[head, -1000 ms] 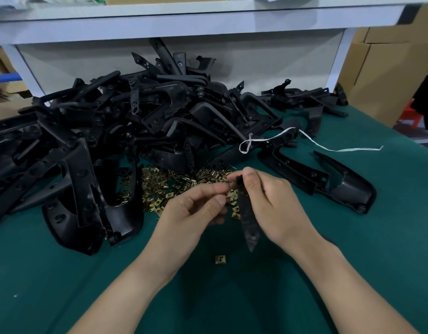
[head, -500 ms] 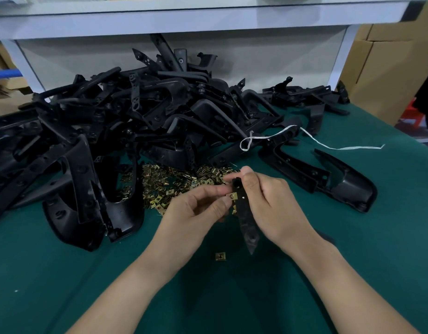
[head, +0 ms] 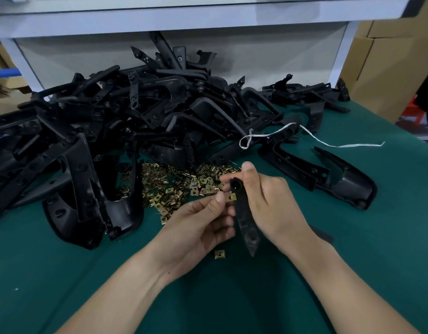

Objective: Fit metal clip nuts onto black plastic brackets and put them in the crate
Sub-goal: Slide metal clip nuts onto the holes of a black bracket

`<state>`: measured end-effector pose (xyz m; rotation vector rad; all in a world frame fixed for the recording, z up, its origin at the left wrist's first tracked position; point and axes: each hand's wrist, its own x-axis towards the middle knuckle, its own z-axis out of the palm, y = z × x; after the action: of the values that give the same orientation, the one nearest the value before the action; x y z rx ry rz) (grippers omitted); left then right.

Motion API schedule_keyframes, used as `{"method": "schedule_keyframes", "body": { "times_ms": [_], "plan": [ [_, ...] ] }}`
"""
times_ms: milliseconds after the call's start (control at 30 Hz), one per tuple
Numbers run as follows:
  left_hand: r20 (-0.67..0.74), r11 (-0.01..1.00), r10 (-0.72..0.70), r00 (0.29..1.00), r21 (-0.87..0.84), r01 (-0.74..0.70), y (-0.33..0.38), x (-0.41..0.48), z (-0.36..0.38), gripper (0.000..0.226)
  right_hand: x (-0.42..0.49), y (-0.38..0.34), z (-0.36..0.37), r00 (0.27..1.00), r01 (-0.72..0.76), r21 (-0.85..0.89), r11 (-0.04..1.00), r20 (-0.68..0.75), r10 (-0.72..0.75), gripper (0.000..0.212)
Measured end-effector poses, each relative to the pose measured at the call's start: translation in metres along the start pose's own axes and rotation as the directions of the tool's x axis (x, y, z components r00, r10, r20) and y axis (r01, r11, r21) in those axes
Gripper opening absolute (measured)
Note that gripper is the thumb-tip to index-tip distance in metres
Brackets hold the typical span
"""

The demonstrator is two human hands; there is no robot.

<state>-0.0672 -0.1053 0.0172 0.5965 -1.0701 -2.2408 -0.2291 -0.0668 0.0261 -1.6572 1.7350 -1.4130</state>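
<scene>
My right hand grips a narrow black plastic bracket that stands upright over the green table, its pointed end down. My left hand pinches a brass clip nut between thumb and finger and holds it against the bracket's left edge, just below the round top end. A heap of loose clip nuts lies behind my hands. One single clip nut lies on the cloth below my left hand. No crate is in view.
A big pile of black brackets fills the back and left of the green table. Two more brackets lie at the right with a white string over them. A white shelf frame and cardboard boxes stand behind.
The bracket's top end has come clear of my fingers, and my left hand now holds the clip nut lower down against the bracket's edge. Both hands stay at the same spot.
</scene>
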Motion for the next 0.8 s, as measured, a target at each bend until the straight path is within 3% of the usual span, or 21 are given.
{"method": "schedule_keyframes", "body": {
  "times_ms": [367,567,800],
  "plan": [
    [-0.018,0.997,0.033,0.999,0.071,-0.031,-0.006,0.004,-0.002,0.024,-0.003,-0.001,0.006,0.999,0.043,-0.124,0.991,0.022,-0.041,0.07],
    [-0.119,0.992,0.037,0.992,0.122,-0.022,-0.007,0.003,0.003,0.036,-0.004,-0.001,0.01,0.999,0.048,-0.145,0.988,0.026,-0.045,0.07],
    [-0.133,0.988,0.042,0.99,0.15,-0.021,-0.005,0.001,0.008,0.049,-0.003,-0.001,0.01,0.999,0.053,-0.145,0.988,0.014,-0.051,0.067]
  ]
}}
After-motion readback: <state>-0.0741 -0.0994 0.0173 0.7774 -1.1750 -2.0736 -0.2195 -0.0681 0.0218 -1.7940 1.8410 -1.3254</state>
